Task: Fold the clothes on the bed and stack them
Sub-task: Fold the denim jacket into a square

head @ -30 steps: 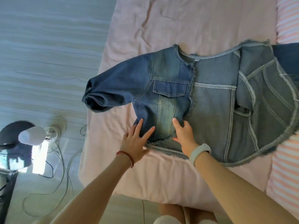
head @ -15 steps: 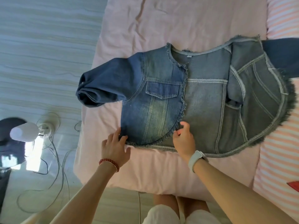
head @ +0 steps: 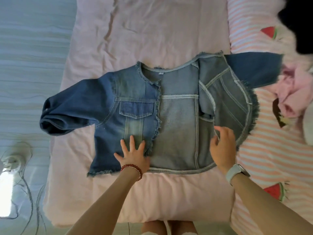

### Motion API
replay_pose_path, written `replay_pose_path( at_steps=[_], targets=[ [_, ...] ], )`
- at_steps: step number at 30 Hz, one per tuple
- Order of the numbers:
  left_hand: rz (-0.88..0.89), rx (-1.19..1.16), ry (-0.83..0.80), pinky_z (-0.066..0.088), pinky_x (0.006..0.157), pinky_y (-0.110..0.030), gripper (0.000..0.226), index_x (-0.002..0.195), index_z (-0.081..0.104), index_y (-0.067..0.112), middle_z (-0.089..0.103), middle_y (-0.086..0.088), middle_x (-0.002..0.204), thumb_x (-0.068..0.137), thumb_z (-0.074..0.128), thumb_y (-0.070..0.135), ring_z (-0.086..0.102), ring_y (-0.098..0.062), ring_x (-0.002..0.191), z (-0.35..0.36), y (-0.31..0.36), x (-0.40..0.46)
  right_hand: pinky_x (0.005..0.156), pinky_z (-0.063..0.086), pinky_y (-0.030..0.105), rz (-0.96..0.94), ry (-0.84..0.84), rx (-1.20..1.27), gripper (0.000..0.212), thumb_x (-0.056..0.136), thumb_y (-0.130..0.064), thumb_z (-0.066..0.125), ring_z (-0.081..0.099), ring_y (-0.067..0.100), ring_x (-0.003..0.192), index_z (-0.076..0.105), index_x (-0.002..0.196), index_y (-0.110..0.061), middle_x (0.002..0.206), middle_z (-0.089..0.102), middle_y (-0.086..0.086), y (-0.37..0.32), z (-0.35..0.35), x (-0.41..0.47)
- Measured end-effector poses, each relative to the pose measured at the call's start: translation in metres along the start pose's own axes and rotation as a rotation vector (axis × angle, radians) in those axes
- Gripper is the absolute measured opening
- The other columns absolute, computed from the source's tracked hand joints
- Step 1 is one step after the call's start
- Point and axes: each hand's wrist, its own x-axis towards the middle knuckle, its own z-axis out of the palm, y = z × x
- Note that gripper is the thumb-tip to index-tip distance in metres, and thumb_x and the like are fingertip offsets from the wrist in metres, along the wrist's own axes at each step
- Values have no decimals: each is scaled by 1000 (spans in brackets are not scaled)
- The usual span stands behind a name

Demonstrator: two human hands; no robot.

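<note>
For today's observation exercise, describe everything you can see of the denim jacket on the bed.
The jacket is blue denim with frayed edges, a round neck and a flap chest pocket. It lies face up on the pink sheet. One front panel is closed; the other is flipped open, showing paler lining and seams. One sleeve reaches toward the bed's edge, the other onto the striped cover. The left hand presses flat on the closed panel; the right hand touches the open one.

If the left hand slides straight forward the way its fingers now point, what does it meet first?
The left hand lies flat on the denim jacket, fingers pointing up the front panel. Going straight on, it would probably first reach the chest pocket flap, with only smooth denim before it.
</note>
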Motion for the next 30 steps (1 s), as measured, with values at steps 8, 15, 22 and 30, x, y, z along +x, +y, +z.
replay_pose_path(
  at_steps=[8,15,22,30],
  targets=[
    [264,13,291,5,112,-57,61,145,15,28,-7,-2,157,92,43,36,-10,-29,143,-22,109,14,98,32,47,243,142,-40,39,88,-4,53,40,43,116,45,124,9,126,46,30,68,-51,72],
    [280,-91,-30,8,114,-52,61,146,20,32,-1,3,157,92,47,41,-6,-23,144,-16,155,37,82,41,44,369,18,-4,26,89,-12,49,51,41,104,54,111,1,109,58,25,75,-57,124],
    [-45,-1565,-140,45,87,-41,38,113,55,16,60,-5,114,97,35,44,58,-25,101,-70,116,27,62,41,29,-539,-126,242,30,82,-9,49,52,21,72,64,107,-2,80,58,12,1,-57,35],
    [-204,-1504,-242,44,91,-42,45,116,50,18,61,-3,107,91,41,54,58,-25,103,-50,83,25,82,47,40,-187,-175,266,26,89,-3,53,56,32,95,61,113,-1,101,62,15,34,-21,5]
  ],
)
